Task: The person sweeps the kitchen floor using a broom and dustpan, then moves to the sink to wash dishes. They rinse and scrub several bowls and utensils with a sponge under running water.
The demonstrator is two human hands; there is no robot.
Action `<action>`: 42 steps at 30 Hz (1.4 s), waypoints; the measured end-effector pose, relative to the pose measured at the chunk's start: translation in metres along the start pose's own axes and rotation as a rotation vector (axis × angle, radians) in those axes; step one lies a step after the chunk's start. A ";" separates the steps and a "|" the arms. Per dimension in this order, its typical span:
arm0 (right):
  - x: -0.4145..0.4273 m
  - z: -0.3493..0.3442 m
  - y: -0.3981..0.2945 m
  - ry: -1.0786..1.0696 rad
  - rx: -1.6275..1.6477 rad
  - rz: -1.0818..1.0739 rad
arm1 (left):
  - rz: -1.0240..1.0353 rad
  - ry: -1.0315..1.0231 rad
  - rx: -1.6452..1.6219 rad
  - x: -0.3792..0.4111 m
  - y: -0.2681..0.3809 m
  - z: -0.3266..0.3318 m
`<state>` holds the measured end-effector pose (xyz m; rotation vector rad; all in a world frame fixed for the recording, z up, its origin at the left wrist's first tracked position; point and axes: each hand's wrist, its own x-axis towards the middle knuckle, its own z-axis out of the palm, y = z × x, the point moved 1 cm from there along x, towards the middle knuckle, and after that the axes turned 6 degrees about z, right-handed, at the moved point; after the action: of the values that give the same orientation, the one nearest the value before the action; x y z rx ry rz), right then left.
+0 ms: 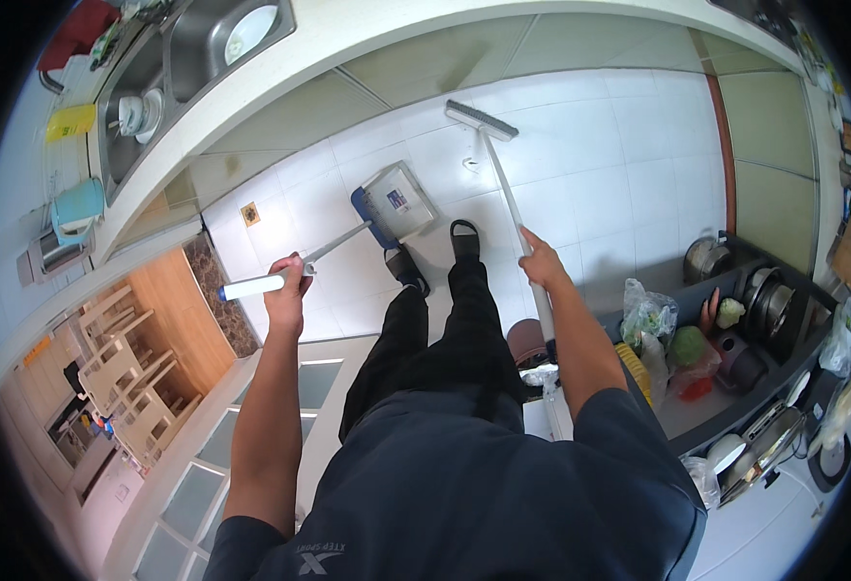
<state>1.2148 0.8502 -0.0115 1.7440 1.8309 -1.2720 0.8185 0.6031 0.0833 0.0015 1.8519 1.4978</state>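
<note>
My left hand [287,285] is closed around the handle of a long-handled dustpan [401,202], near the white grip. The dustpan's pan lies on the tiled floor just ahead of my feet, its blue edge towards the left. My right hand [539,258] grips the pale pole of a broom [481,120]. The broom's head, with grey bristles, is at the floor near the base cabinets. A small light scrap [470,165] lies on the tiles between broom head and dustpan.
A grey storage rack [687,436] with pots, vegetables and plastic bags stands at the right. Base cabinets [440,65] curve along the far side, beneath a counter with a steel sink [200,72]. A floor drain [250,214] is at the left. A paned door [193,497] is at lower left.
</note>
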 end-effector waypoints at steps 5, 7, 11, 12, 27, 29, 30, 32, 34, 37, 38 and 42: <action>-0.036 -0.018 -0.043 -0.062 -0.013 0.071 | -0.004 0.020 -0.013 0.008 -0.001 -0.018; -0.003 -0.014 -0.038 -0.001 -0.100 -0.011 | 0.002 0.014 0.001 0.015 0.003 -0.014; 0.024 -0.012 -0.050 -0.069 -0.290 -0.050 | 0.021 0.014 0.002 0.018 0.020 -0.001; 0.022 -0.011 -0.040 -0.061 -0.292 -0.106 | 0.023 0.020 -0.003 0.019 0.021 0.003; 0.060 -0.065 -0.009 0.088 0.025 0.195 | 0.025 0.054 -0.021 0.045 0.038 0.034; 0.063 -0.049 -0.007 0.076 0.076 0.205 | 0.005 0.003 0.019 0.053 0.038 0.040; 0.062 -0.033 0.002 0.099 0.067 0.171 | 0.012 -0.010 0.040 0.060 0.036 0.043; 0.039 -0.015 0.008 0.084 0.015 0.141 | 0.020 -0.022 0.070 0.065 0.036 0.050; 0.003 -0.012 0.002 -0.041 0.108 0.181 | 0.027 -0.028 0.097 0.076 0.039 0.054; -0.051 -0.016 -0.012 -0.046 0.220 0.183 | 0.041 -0.060 0.143 0.089 0.048 0.055; -0.065 -0.010 -0.010 -0.027 0.324 0.194 | 0.043 -0.075 0.160 0.092 0.050 0.057; -0.098 0.017 -0.010 0.096 0.616 0.252 | 0.046 -0.264 0.215 0.111 0.048 0.047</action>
<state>1.2204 0.7764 0.0551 2.2847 1.2704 -1.7883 0.7421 0.7063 0.0625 0.3304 1.7958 1.2551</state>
